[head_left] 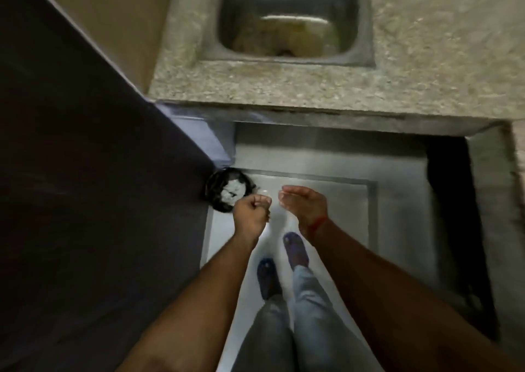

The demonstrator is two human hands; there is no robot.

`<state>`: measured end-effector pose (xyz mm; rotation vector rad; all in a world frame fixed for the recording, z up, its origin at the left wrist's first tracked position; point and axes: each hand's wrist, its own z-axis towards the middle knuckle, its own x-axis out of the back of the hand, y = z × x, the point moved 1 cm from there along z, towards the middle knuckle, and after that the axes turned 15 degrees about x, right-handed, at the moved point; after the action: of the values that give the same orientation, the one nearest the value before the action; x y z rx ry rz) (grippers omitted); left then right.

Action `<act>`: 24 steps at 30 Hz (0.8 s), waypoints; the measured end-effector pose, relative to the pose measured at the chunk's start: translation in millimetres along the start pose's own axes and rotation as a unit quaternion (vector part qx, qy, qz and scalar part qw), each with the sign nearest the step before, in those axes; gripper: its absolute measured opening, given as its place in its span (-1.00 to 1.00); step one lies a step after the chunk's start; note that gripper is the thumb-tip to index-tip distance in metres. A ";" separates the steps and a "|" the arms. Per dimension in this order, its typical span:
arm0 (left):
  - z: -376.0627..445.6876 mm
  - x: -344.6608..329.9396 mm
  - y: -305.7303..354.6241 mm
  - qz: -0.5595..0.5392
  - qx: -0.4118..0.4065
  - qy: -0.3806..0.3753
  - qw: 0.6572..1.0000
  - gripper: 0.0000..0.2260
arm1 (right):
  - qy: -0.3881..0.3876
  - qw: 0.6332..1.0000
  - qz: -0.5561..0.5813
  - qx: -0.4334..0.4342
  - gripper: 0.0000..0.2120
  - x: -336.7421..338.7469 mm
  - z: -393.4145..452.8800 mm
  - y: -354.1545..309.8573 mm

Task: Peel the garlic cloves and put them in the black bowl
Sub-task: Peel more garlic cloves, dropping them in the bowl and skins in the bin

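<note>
Head cam was blurry: left hand (251,214) was curled into a fist, couldn't tell what it held, right beside the black bowl (227,191) on the floor by the dark cabinet (85,187). Right hand (305,204) was flat, fingers straight, holding nothing.

Round black container (220,194), seen from above, sits low at the left, tight against the dark cabinet side. White papery scraps (233,192) lie bunched inside it; blur hides whether they are garlic skins or cloves.
</note>
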<state>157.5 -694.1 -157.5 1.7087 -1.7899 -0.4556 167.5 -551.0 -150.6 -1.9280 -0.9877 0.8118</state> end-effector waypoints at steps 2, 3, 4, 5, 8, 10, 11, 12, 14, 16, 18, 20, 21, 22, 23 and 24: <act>44.8 21.6 -10.9 -0.028 0.033 0.033 0.999 -0.72 | -0.034 0.999 -0.028 -0.003 -0.74 -35.3 31.2 34.5; 66.5 29.4 -17.8 -0.031 0.045 0.046 0.997 -0.75 | -0.043 0.998 -0.050 -0.003 -0.74 -47.2 46.3 50.2; 94.8 37.0 -27.9 -0.041 0.055 0.060 0.996 -0.79 | -0.059 0.996 -0.067 -0.008 -0.75 -60.7 66.8 73.5; 120.0 43.1 -36.6 -0.053 0.063 0.070 0.994 -0.84 | -0.072 0.994 -0.081 -0.016 -0.76 -72.0 85.0 93.9; 199.6 57.5 -67.3 -0.090 0.084 0.100 0.987 -0.89 | -0.117 0.986 -0.113 -0.025 -0.75 -103.0 141.3 161.4; 251.8 63.3 -89.2 -0.115 0.098 0.115 0.982 -0.92 | -0.138 0.979 -0.148 -0.027 -0.74 -120.9 179.9 212.9; 277.1 66.0 -101.6 -0.132 0.111 0.117 0.978 -0.93 | -0.146 0.974 -0.172 -0.030 -0.72 -129.3 199.0 241.0; 299.8 67.4 -112.1 -0.149 0.119 0.117 0.975 -0.93 | -0.149 0.968 -0.201 -0.027 -0.70 -137.2 217.3 266.9; 344.9 68.4 -137.1 -0.162 0.147 0.124 0.968 -0.89 | -0.156 0.952 -0.264 0.005 -0.73 -148.8 250.0 316.8; 384.2 66.3 -163.3 -0.178 0.181 0.137 0.957 -0.86 | -0.176 0.924 -0.336 0.056 -0.83 -159.1 272.1 354.4; 407.6 65.8 -182.1 -0.218 0.232 0.147 0.936 -0.79 | -0.216 0.906 -0.356 0.072 -0.82 -168.2 282.4 377.1; 426.8 62.0 -199.7 -0.266 0.265 0.126 0.918 -0.74 | -0.273 0.890 -0.360 0.063 -0.71 -175.3 283.5 392.3; 431.6 59.2 -203.5 -0.277 0.271 0.112 0.915 -0.77 | -0.305 0.880 -0.360 0.056 -0.65 -175.8 282.3 397.8; 434.3 57.2 -204.1 -0.296 0.274 0.103 0.909 -0.86 | -0.339 0.866 -0.364 0.056 -0.61 -174.4 280.5 401.8; 436.5 55.5 -202.2 -0.327 0.277 0.099 0.898 -0.91 | -0.375 0.846 -0.374 0.065 -0.59 -171.6 278.0 404.0; 437.9 54.6 -199.1 -0.370 0.280 0.096 0.880 -0.87 | -0.412 0.818 -0.394 0.080 -0.59 -167.9 276.9 406.6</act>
<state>32.1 -840.7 -601.5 2.7408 -1.1167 -0.0413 0.1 -744.8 -603.0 -0.7899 -1.9638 1.1625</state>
